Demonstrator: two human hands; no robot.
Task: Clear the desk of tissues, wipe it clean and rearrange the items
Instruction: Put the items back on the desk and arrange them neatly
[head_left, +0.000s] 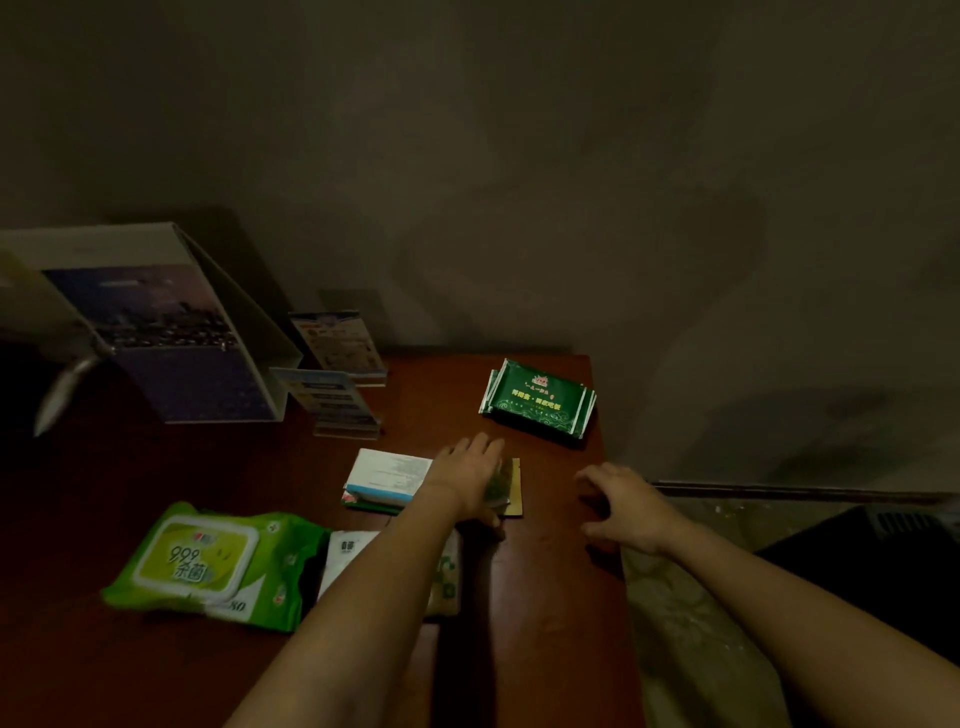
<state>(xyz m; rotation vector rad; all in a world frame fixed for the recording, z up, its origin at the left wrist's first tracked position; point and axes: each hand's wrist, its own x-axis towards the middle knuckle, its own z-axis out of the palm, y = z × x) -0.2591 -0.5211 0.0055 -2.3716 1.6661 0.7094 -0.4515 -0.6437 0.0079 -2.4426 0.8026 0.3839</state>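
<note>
Rearranging seems in hand. Lower left on the surface (550, 571) lies the wet-wipes pack (208, 564). At centre, beside a white box (389, 475), the left hand (470, 475) presses flat-fingered on a small packet (511, 486) (green tissue pack (537, 408) above). The right hand (623, 506) hovers empty, loosely curled. Next, probably squaring the pile.

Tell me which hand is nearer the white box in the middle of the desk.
Left. The left hand lies close beside the white box, at its right end; the right hand hovers farther right, near the edge of the desk.
</note>
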